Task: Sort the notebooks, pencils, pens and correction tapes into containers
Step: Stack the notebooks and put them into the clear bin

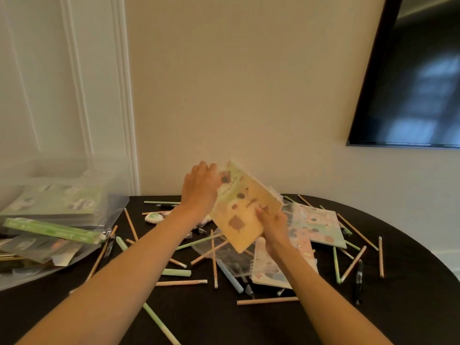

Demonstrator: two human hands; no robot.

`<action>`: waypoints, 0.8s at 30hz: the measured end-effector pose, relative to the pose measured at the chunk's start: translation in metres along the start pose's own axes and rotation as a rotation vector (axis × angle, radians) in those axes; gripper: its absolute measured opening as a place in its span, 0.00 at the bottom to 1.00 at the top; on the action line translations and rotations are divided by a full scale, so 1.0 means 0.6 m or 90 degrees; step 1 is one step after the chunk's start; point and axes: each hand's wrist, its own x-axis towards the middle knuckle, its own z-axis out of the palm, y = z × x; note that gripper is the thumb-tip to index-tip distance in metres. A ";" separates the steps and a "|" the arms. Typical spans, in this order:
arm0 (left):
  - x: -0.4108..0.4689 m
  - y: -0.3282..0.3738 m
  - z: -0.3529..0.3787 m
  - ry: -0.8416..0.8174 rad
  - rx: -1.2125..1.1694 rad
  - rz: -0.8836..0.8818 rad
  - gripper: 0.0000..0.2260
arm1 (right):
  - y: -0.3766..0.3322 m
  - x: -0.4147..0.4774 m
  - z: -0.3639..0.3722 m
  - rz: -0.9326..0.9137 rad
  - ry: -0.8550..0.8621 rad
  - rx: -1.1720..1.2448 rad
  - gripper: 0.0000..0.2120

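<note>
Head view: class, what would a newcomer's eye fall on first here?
A yellow notebook, held tilted above the dark table between the left grip and right grip. Beneath it, pencils lie scattered in all directions. At far left, a clear container holds green notebooks.

A single view is taken from the head, faced forward and slightly down; the left hand [199, 192], right hand [273, 227] and dark table [410, 257] are seen near, the wall [249, 95] behind.
</note>
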 end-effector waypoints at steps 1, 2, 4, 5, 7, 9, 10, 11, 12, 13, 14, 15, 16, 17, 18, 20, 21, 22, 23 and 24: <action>-0.004 -0.009 0.016 -0.056 -0.009 -0.077 0.14 | 0.002 0.001 -0.006 0.033 0.034 0.054 0.08; -0.010 -0.021 0.032 -0.123 -0.021 -0.149 0.13 | 0.001 0.004 -0.012 0.076 0.069 0.111 0.11; -0.022 -0.046 0.068 -0.258 -0.025 -0.252 0.16 | -0.002 0.012 -0.021 0.162 0.125 0.210 0.17; -0.029 -0.056 0.085 -0.316 -0.020 -0.280 0.17 | -0.004 0.016 -0.025 0.195 0.140 0.238 0.19; -0.042 -0.065 0.110 -0.385 -0.047 -0.313 0.18 | -0.004 0.020 -0.029 0.238 0.143 0.271 0.22; -0.048 -0.065 0.129 -0.405 -0.115 -0.346 0.20 | -0.004 0.020 -0.032 0.262 0.137 0.289 0.23; -0.049 -0.064 0.135 -0.407 -0.139 -0.358 0.20 | -0.004 0.019 -0.033 0.270 0.134 0.298 0.23; -0.050 -0.062 0.137 -0.408 -0.153 -0.373 0.20 | -0.006 0.017 -0.032 0.276 0.128 0.306 0.22; -0.048 -0.058 0.142 -0.408 -0.159 -0.385 0.20 | -0.006 0.016 -0.035 0.282 0.124 0.313 0.22; -0.047 -0.056 0.143 -0.397 -0.161 -0.401 0.20 | -0.007 0.015 -0.036 0.288 0.122 0.317 0.21; -0.043 -0.057 0.145 -0.376 -0.166 -0.413 0.19 | -0.008 0.013 -0.037 0.293 0.121 0.319 0.21; -0.039 -0.056 0.146 -0.345 -0.179 -0.426 0.17 | -0.008 0.011 -0.038 0.298 0.121 0.318 0.21; -0.034 -0.056 0.145 -0.302 -0.201 -0.436 0.15 | -0.008 0.010 -0.039 0.300 0.121 0.316 0.21; -0.029 -0.057 0.141 -0.259 -0.234 -0.448 0.13 | -0.008 0.010 -0.039 0.299 0.120 0.316 0.20; -0.022 -0.061 0.137 -0.214 -0.275 -0.455 0.11 | -0.008 0.010 -0.038 0.299 0.117 0.317 0.20; -0.014 -0.073 0.121 -0.134 -0.357 -0.477 0.10 | -0.010 0.009 -0.031 0.299 0.102 0.321 0.20; -0.014 -0.079 0.109 -0.101 -0.391 -0.488 0.10 | -0.011 0.008 -0.026 0.301 0.091 0.324 0.20; -0.015 -0.085 0.097 -0.073 -0.417 -0.499 0.10 | -0.013 0.008 -0.020 0.305 0.081 0.329 0.20; -0.022 -0.095 0.087 -0.044 -0.435 -0.513 0.10 | -0.012 0.006 -0.010 0.313 0.073 0.334 0.20; -0.027 -0.105 0.079 -0.017 -0.449 -0.526 0.10 | -0.013 0.004 -0.001 0.319 0.062 0.339 0.20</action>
